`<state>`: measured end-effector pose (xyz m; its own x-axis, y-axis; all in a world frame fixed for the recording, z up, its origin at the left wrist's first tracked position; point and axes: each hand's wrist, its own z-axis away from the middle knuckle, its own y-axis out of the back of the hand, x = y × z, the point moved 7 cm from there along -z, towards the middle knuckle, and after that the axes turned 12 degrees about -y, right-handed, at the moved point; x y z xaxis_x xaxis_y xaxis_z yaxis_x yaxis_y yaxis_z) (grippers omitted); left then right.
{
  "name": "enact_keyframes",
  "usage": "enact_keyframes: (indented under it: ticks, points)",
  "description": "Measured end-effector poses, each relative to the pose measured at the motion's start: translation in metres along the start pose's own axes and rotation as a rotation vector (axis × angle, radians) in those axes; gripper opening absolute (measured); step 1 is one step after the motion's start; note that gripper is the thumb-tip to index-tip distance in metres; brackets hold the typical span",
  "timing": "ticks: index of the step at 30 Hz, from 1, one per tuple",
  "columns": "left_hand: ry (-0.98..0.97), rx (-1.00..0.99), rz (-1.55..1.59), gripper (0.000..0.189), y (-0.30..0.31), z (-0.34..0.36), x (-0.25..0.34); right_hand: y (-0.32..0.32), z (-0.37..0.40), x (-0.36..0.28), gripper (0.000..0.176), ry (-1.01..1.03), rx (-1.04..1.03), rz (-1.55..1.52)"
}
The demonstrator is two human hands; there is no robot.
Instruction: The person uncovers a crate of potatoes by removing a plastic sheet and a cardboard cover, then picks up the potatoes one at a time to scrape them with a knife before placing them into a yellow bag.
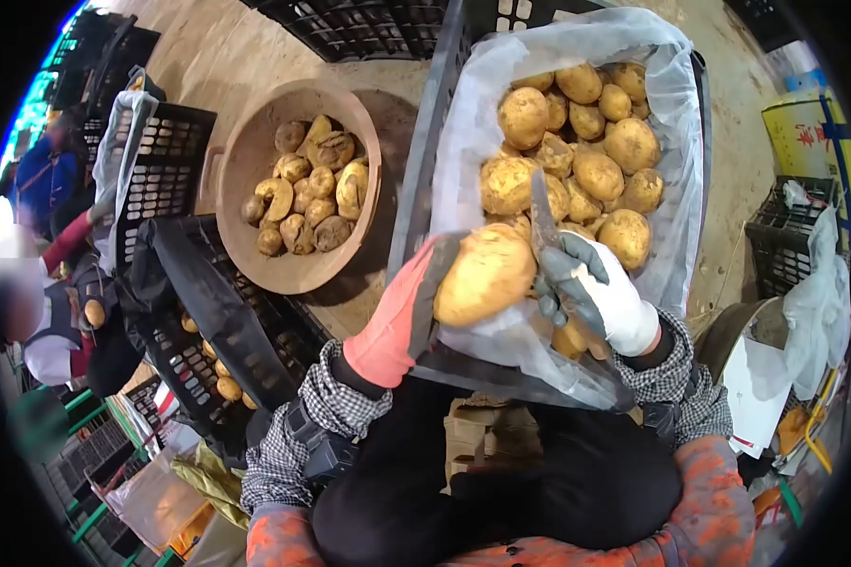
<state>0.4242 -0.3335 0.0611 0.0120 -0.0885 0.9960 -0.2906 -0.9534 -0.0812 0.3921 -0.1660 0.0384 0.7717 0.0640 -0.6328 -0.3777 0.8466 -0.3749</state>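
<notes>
My left hand [407,312], in a pink and grey glove, is closed around a large potato [485,276] with scraped patches on its upper side. My right hand [596,291], in a white and grey glove, grips a knife [543,215]. Its blade points up and away from me, close beside the potato's right side; whether it touches cannot be made out. Both hands are over the near part of a crate [429,180] lined with translucent plastic [577,42]. Several potatoes [599,175] lie inside it.
Left of the crate stands a round tub [232,203] holding several discoloured, cut potatoes [312,189]. Black crates [175,156] stand further left, one with potatoes [227,387] in it. A co-worker [57,317] sits at the far left. At right are another crate [775,241] and a yellow box [804,142].
</notes>
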Motion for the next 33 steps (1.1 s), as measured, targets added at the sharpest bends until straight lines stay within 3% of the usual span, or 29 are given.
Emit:
enact_keyframes:
  ticks: [3,5,6,7,9,10,11,13,14,16,25,27,29,31,32,33]
  points:
    - [-0.121,0.115,-0.182,0.052,0.001,0.007,0.012,0.001,0.001,0.001,0.039,0.089,-0.037,0.018]
    - [-0.14,0.138,0.073,0.051,-0.006,0.014,0.025,-0.013,0.004,-0.012,0.035,0.121,-0.226,0.001]
    - [0.373,0.202,0.68,0.057,-0.01,0.03,-0.022,-0.014,0.003,-0.011,0.031,0.095,-0.26,-0.005]
    - [0.361,0.21,0.676,0.057,-0.012,0.036,-0.034,-0.018,0.004,-0.012,0.031,0.099,-0.27,0.005]
    - [-0.03,0.142,0.003,0.063,-0.012,0.032,-0.026,-0.017,0.003,0.001,0.03,-0.071,-0.169,-0.055]
    - [-0.209,0.078,-0.434,0.066,-0.009,0.031,-0.018,-0.018,0.002,0.005,0.03,-0.037,-0.231,-0.044]
    - [-0.214,0.072,-0.432,0.066,-0.011,0.028,-0.007,-0.019,0.003,0.001,0.03,-0.032,-0.226,-0.046]
    - [0.025,0.134,0.227,0.071,-0.018,0.02,0.001,-0.015,0.006,-0.001,0.031,-0.133,-0.112,-0.014]
    - [0.03,0.117,0.236,0.071,-0.017,0.018,-0.004,-0.012,0.004,0.002,0.034,-0.142,-0.126,-0.043]
    - [0.326,0.235,1.245,0.065,-0.031,0.025,-0.027,-0.009,0.004,0.003,0.035,-0.095,-0.126,-0.06]
    - [0.379,0.29,0.934,0.066,-0.026,0.032,-0.035,-0.007,0.001,0.004,0.037,-0.126,-0.083,0.101]
    - [0.37,0.315,0.817,0.064,-0.028,0.028,-0.027,-0.009,0.004,-0.007,0.037,-0.075,-0.169,0.445]
    - [0.358,0.333,0.7,0.063,-0.027,0.025,-0.025,-0.007,0.002,0.004,0.036,-0.099,-0.151,0.357]
    - [0.336,0.344,0.682,0.065,-0.027,0.025,-0.023,0.0,-0.001,0.009,0.036,-0.071,-0.08,0.072]
    - [0.331,0.339,0.683,0.065,-0.028,0.027,-0.02,-0.004,0.009,-0.002,0.04,0.047,-0.214,0.225]
    - [0.348,0.453,0.734,0.066,-0.024,0.035,-0.019,-0.002,0.009,-0.001,0.04,0.052,-0.209,0.229]
